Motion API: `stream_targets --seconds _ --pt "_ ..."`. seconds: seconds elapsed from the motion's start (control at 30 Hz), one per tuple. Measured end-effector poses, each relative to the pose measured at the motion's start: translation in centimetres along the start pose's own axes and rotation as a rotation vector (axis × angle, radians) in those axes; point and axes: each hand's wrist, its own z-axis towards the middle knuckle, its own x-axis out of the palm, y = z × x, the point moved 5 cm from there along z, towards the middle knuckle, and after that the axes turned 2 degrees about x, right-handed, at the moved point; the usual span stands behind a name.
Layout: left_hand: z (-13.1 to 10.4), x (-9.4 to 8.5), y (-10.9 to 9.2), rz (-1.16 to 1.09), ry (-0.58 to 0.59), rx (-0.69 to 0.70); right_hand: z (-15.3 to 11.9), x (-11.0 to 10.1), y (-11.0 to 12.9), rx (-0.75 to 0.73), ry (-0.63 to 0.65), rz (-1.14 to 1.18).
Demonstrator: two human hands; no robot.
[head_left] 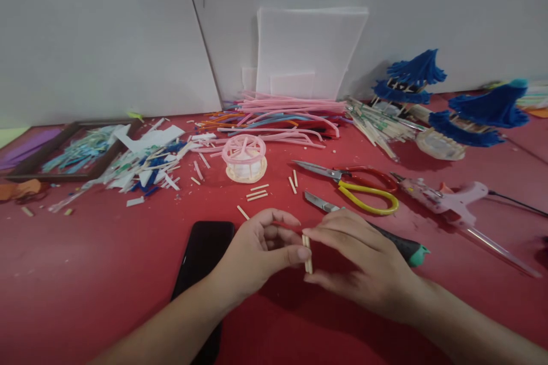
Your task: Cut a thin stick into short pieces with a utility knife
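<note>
Two short wooden sticks (307,254) stand side by side, upright, between my hands. My left hand (261,248) presses them with its thumb and curled fingers. Their top and bottom ends are pinched between the fingers and thumb of my right hand (363,262). Beyond my hands, several more short sticks (257,196) lie on the red table (64,285), with a pair (293,181) a little to the right. A small round model (245,158) with a pink spoked top and a pale base stands behind them.
A black phone (205,256) lies beneath my left forearm. A cutter (406,248) is partly under my right hand, with scissors (370,188) behind it. At right are a pink glue gun (449,202) and blue-roofed models (483,111). Scraps (149,162) and pink strips (291,106) lie further back.
</note>
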Motion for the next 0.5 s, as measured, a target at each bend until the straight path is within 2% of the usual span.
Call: stream_targets --seconds 0.2,0.5 --pt "-0.13 0.13 -0.18 0.011 0.014 0.018 0.13 -0.28 0.18 -0.021 -0.029 -0.027" --pt "-0.18 0.57 -0.54 0.009 0.099 0.065 0.34 -0.77 0.79 -0.073 -0.059 -0.055"
